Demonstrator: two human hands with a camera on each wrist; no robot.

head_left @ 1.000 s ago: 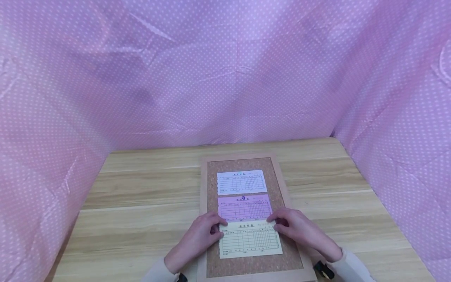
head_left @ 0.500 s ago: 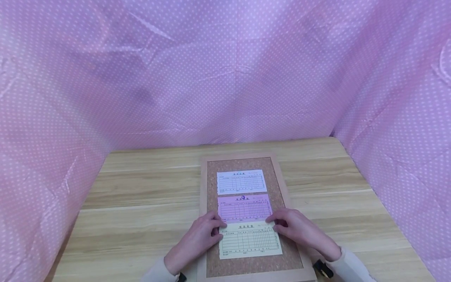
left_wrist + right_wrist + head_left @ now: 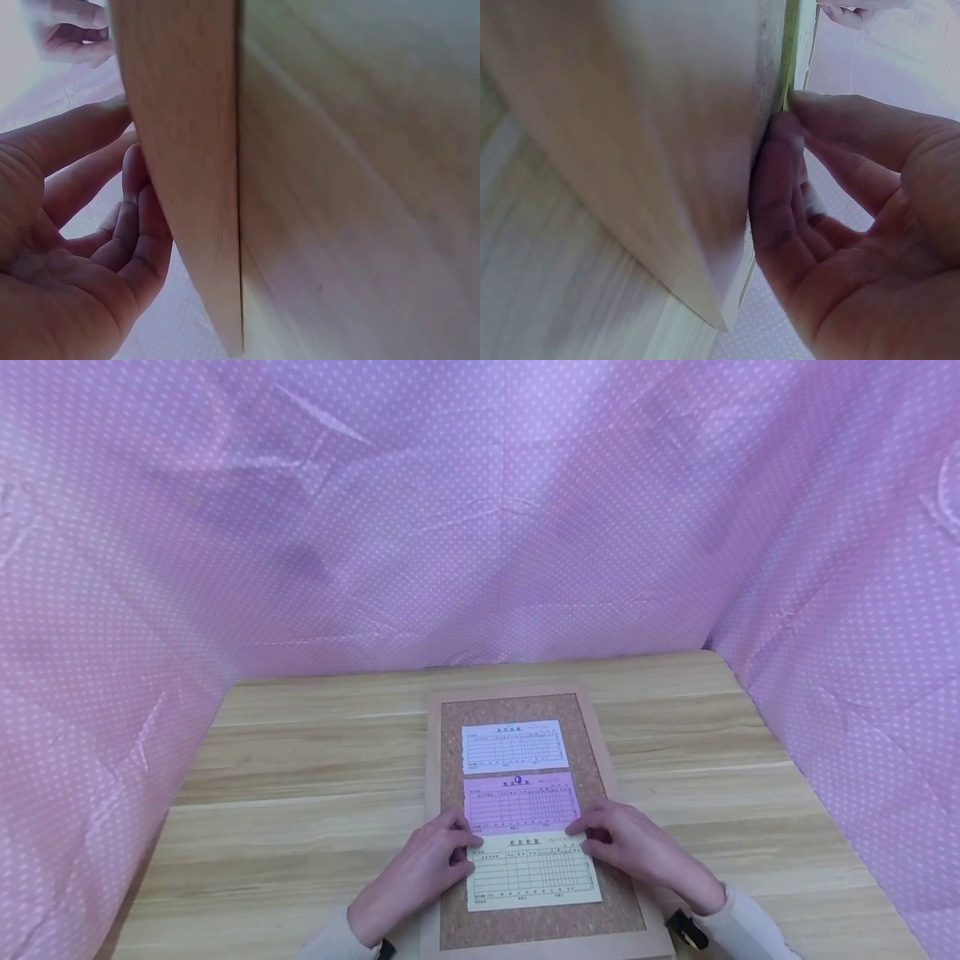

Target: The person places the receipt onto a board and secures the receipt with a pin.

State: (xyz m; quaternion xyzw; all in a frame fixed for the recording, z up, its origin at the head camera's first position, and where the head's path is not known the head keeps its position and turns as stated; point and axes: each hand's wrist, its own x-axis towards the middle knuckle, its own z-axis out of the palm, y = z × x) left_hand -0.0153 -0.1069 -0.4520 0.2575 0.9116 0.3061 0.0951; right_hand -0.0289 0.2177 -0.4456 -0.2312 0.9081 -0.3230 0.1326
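Observation:
A pale yellow-green receipt slip (image 3: 532,877) lies low on the framed cork board (image 3: 540,931). My left hand (image 3: 420,868) pinches its upper left edge between thumb and fingers; my right hand (image 3: 637,847) pinches its upper right corner. Directly above lies a pink-purple receipt slip (image 3: 520,806) with a purple pushpin (image 3: 517,780) at its top middle. The white receipt slip (image 3: 513,747) is highest on the board. In the right wrist view, thumb and fingertip meet at the slip's thin edge (image 3: 790,52). From the left wrist, the wooden frame (image 3: 184,150) hides the left fingertips.
The board rests on a wood-grain table (image 3: 300,810), close to its near side. Pink dotted cloth (image 3: 480,527) hangs behind the table and at both sides. A black strap (image 3: 687,931) shows at the right sleeve.
The yellow-green slip has slid very slightly toward me, with both hands still on it. A little more of the pink-purple slip's lower edge shows.

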